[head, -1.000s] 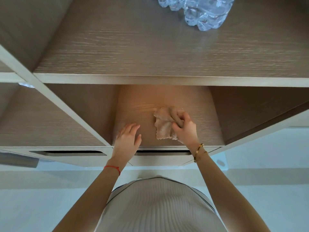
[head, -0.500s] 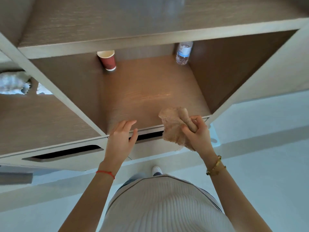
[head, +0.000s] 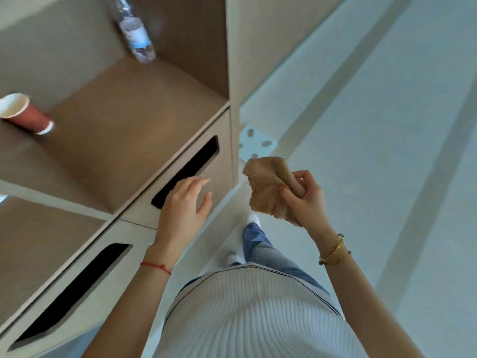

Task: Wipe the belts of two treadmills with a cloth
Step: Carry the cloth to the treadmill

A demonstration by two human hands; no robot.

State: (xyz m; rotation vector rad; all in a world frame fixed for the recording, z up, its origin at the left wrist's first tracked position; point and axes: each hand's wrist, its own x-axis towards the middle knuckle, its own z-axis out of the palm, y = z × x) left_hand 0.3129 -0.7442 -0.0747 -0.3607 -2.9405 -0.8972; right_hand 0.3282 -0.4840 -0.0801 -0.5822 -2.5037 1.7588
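The right hand (head: 307,200) holds the tan cloth (head: 268,192) up in the air, over the pale floor (head: 387,125), beside the wooden shelf (head: 124,120). Its fingers (head: 300,178) are curled tight around the cloth. The left hand (head: 183,210) is loose and holds nothing, in front of a dark slot (head: 188,169). A red cup (head: 25,115) and a water bottle (head: 135,32) stand on the shelf.

Brown wood-grain cubby shelf unit (head: 144,120) with beige edges. Red paper cup (head: 24,115) and clear plastic water bottle (head: 135,34) stand in the same cubby, well apart. Two dark slot cut-outs (head: 188,171) below. Pale grey floor (head: 387,125).
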